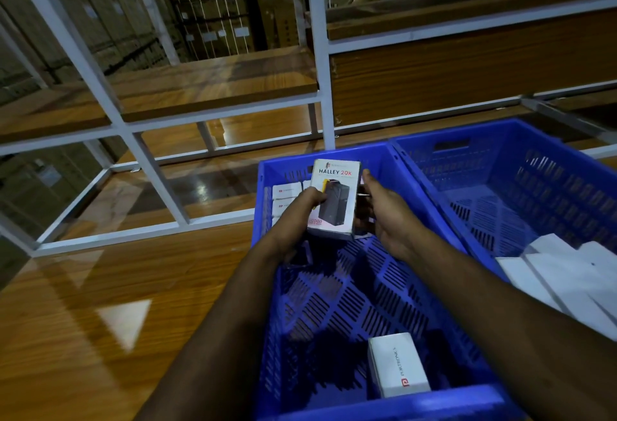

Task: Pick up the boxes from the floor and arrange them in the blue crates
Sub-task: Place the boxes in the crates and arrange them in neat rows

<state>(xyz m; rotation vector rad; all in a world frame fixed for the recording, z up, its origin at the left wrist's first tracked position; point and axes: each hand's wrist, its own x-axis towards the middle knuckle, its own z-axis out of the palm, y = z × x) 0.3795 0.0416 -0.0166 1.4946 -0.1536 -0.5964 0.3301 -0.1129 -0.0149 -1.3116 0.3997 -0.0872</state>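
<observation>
The box (335, 198), marked "HALLEY 20K", is held upright over the far half of the near crate (394, 402). The left hand (302, 212) grips its left edge, thumb curled onto the printed face. The right hand (384, 210) is beside the box's right edge, fingers fairly straight; whether it touches the box or only steadies it I cannot tell.

Just beyond the box, white boxes (287, 198) lie packed against the crate's far left wall. The sensible step, I judge, is to lower this box next to that row, flush with it, so the packing stays tight. Turning it to match their lie would help.

Room is good: most of the crate floor is bare, with only one white box (397, 365) at the near end, well apart from the hands. The wall shared with the second crate (500, 133) runs close by the right forearm. That crate holds white boxes (561, 273) at its near right. A white rack (319, 63) stands behind both crates.
</observation>
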